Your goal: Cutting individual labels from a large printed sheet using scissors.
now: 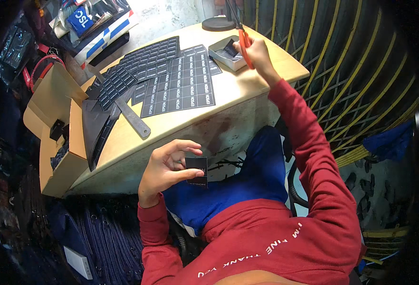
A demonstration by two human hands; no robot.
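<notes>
A small black label strip (196, 163) with white print is pinched between the thumb and fingers of my left hand (164, 166), in front of the table edge and above my lap. My right hand (258, 54) grips scissors (244, 45) by their orange handles, blades pointing away. Its fingertips are over a small white open box (236, 63) at the table's far right. Dark pieces (230, 48) lie in that box, right by the fingertips. Whether those fingers also touch a piece, I cannot tell. Black sheets of printed labels (183, 88) overlap across the middle of the table.
A metal ruler (132, 118) lies left of the sheets, its end near the front edge. An open cardboard box (74, 164) with dark items stands at the left. Behind the white box is a round dark base (219, 23). A folding metal gate (347, 76) lines the right side.
</notes>
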